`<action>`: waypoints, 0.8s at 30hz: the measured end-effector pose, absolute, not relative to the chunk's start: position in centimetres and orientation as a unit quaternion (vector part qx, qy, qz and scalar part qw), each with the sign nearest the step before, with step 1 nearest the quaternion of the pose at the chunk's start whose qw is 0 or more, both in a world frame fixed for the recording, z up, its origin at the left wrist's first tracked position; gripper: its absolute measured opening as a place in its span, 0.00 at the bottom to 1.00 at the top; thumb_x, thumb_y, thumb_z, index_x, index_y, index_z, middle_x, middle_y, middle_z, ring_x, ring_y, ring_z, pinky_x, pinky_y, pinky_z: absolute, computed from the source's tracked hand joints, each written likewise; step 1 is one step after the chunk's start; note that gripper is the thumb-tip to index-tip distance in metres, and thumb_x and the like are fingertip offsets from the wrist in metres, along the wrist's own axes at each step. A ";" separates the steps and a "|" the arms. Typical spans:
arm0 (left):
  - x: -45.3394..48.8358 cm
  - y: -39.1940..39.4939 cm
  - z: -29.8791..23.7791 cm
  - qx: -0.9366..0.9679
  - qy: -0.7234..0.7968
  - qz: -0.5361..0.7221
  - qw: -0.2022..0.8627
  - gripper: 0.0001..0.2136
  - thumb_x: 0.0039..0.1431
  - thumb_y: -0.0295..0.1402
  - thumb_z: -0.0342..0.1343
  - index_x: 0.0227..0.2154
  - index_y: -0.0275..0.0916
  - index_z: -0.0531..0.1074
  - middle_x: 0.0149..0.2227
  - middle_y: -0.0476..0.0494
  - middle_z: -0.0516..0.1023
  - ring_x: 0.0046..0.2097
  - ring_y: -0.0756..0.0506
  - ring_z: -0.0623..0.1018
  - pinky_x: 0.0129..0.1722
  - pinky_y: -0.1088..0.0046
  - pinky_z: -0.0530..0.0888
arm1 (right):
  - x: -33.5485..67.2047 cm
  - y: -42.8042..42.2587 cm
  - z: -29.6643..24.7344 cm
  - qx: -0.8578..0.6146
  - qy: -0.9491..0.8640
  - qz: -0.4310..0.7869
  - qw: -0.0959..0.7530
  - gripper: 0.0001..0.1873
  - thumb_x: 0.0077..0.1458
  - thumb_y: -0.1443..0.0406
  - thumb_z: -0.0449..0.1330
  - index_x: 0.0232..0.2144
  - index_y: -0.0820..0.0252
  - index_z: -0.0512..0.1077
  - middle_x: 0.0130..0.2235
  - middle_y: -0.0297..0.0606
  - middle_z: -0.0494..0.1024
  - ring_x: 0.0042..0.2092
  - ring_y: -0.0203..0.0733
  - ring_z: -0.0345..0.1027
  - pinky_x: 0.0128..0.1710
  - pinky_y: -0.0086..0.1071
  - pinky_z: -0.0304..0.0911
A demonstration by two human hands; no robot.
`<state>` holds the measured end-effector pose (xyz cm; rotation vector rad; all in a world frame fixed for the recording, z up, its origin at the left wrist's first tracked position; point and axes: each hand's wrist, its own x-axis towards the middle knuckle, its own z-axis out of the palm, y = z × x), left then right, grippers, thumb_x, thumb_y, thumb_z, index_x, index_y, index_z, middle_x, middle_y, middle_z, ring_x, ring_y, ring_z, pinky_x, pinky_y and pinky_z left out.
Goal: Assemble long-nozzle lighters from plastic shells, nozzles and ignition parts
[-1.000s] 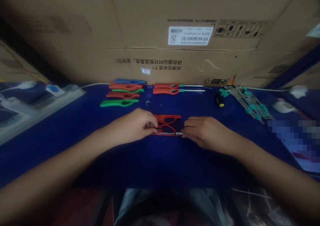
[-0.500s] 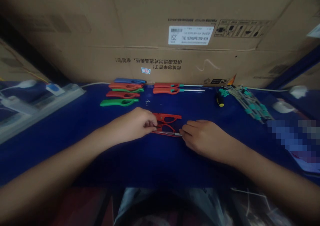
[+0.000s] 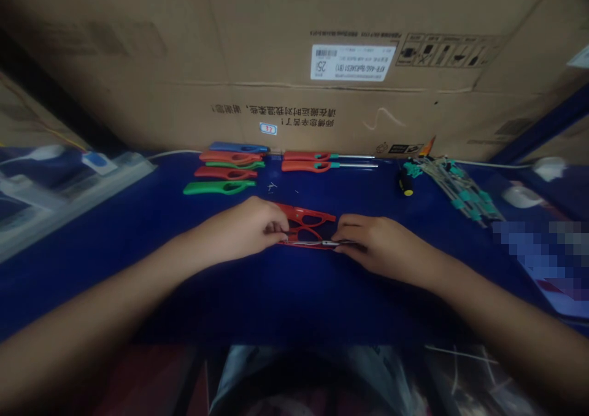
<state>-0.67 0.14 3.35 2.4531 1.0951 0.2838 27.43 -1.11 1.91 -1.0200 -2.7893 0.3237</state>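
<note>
Two red lighter casing halves (image 3: 309, 217) lie side by side on the blue table, each with a looped trigger opening. My left hand (image 3: 264, 223) is closed over their left ends, its thumb and fingers pinched at the nearer half, and covers what is under it. A thin pale wire runs along the nearer half toward a slim metal tube (image 3: 329, 243). My right hand (image 3: 370, 241) pinches this tube between thumb and fingers at the casing's right end. The tube's far part is hidden by the hand.
Coloured lighter casings (image 3: 221, 188) lie at back left. Two assembled red lighters (image 3: 306, 166) with metal rods are beside them. A black-and-yellow screwdriver (image 3: 405, 184) and a bundle of rods with teal parts (image 3: 460, 189) lie back right. A cardboard box (image 3: 276, 54) stands behind.
My right hand has shifted slightly, its thumb now showing under the metal tube. The tube's end sits slightly higher and further left. My left hand stays put.
</note>
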 end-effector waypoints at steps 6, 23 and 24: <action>-0.7 0.2 3.3 0.886 0.394 0.104 0.221 0.05 0.59 0.26 0.60 0.34 0.38 0.81 0.31 0.49 0.81 0.28 0.52 0.75 0.29 0.77 0.68 | 27.5 -0.7 1.7 -0.331 -0.930 0.130 0.091 0.11 0.67 0.68 0.54 0.42 0.59 0.77 0.41 0.38 0.78 0.40 0.38 0.74 0.38 0.31 0.64; -0.3 -0.2 3.6 0.881 0.405 0.087 0.227 0.04 0.59 0.26 0.61 0.33 0.39 0.81 0.31 0.49 0.82 0.30 0.51 0.77 0.29 0.77 0.68 | 27.3 -1.8 2.5 -0.271 -0.961 -0.059 -0.007 0.11 0.61 0.75 0.55 0.39 0.62 0.76 0.35 0.37 0.77 0.31 0.38 0.66 0.29 0.34 0.50; -0.2 -0.2 3.7 0.881 0.406 0.088 0.228 0.04 0.59 0.26 0.62 0.33 0.39 0.81 0.31 0.49 0.82 0.30 0.51 0.78 0.30 0.77 0.68 | 27.3 -1.8 2.6 -0.274 -0.960 -0.060 -0.012 0.10 0.61 0.75 0.56 0.38 0.62 0.76 0.35 0.37 0.76 0.31 0.38 0.66 0.29 0.34 0.50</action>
